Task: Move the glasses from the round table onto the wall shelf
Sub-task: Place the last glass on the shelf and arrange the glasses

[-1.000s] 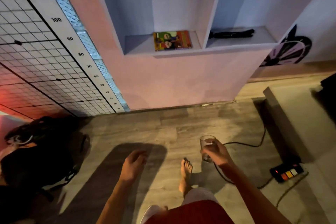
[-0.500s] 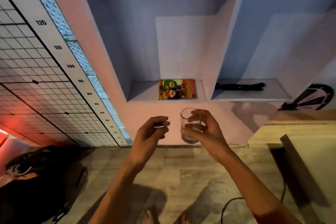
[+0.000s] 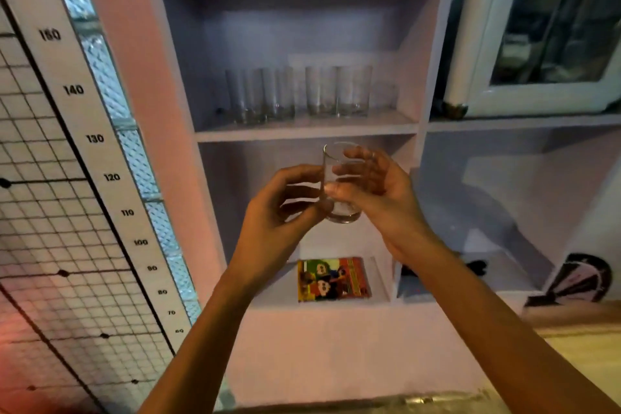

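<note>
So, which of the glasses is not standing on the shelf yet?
The glass held up between both hands, right hand and left hand, below the shelf board; the other glasses stand in a row on it.

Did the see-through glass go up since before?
Yes. The clear drinking glass, between both hands, rose from below the colourful picture book to above it, nearing the shelf's row of glasses.

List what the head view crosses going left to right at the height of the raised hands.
Height-scale strip → glass-block column → left hand → glass → right hand → grey wall panel of the right-hand bay.
</note>
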